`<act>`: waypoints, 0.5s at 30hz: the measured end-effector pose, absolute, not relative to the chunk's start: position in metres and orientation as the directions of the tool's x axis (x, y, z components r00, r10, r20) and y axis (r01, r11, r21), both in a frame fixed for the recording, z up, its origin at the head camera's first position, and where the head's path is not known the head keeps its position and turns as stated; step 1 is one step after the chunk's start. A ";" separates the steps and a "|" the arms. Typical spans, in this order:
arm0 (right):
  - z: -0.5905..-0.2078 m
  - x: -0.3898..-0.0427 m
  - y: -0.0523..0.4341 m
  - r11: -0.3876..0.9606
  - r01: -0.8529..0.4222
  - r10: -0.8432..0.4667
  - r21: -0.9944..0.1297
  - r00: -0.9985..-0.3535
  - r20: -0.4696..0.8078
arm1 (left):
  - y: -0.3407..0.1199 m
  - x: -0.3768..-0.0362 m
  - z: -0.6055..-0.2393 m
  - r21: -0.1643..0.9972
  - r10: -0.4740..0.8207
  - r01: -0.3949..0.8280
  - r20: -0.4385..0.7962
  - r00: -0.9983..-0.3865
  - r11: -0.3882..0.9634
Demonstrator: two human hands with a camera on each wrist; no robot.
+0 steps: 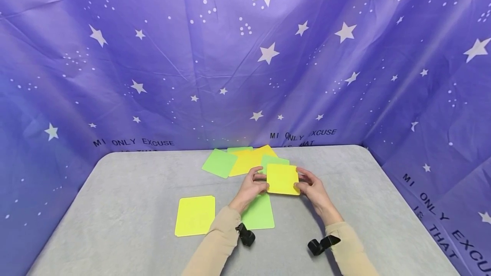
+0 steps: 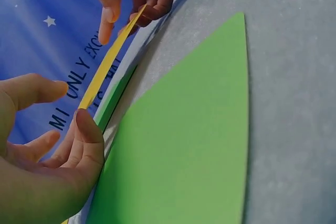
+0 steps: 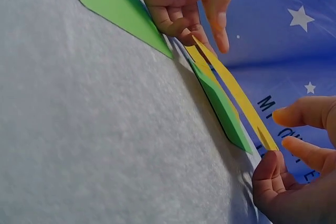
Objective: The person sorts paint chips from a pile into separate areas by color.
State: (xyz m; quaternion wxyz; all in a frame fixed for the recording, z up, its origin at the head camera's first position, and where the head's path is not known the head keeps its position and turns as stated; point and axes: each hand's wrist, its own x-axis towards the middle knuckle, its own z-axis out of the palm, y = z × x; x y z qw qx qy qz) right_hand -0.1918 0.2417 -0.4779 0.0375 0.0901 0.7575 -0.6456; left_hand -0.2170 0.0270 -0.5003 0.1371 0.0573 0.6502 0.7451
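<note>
Head view, and here's the yellow card (image 1: 283, 179), up off the surface (image 1: 134, 208) between both hands, in front of the far cluster and beyond the near green card (image 1: 261, 215)! Left hand (image 1: 251, 190) pinches one side edge, right hand (image 1: 315, 191) the opposite one, each part-open, thumb and some fingertips closed on the card and nothing else. Edge-on in the wrist views, it shows a slight bow, so the sensible play is a light, matched pinch: squeeze inward and it'll likely buckle. Keep both sides level, let neither thumb slide, and don't brush the green card (image 1: 281, 162) just behind. Now the pose: forearms reach forward and converge, palms roughly facing, some fingers spread clear of the card. Whether it's a single sheet, I can't tell.
</note>
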 end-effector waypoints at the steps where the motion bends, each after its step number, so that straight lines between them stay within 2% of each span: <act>1: -0.478 -0.191 0.241 0.152 0.179 0.089 -0.972 -0.982 -0.167 | 0.026 -0.216 -0.500 0.986 0.279 -0.121 -0.085 -0.957 -0.112; 9: -0.476 -0.187 0.231 0.140 0.139 0.074 -0.980 -0.989 -0.130 | 0.019 -0.213 -0.499 0.994 0.283 -0.059 -0.030 -0.959 -0.096; 15: -0.476 -0.185 0.225 0.113 0.117 0.051 -0.987 -0.992 -0.112 | 0.010 -0.209 -0.498 0.993 0.303 -0.059 -0.026 -0.953 -0.099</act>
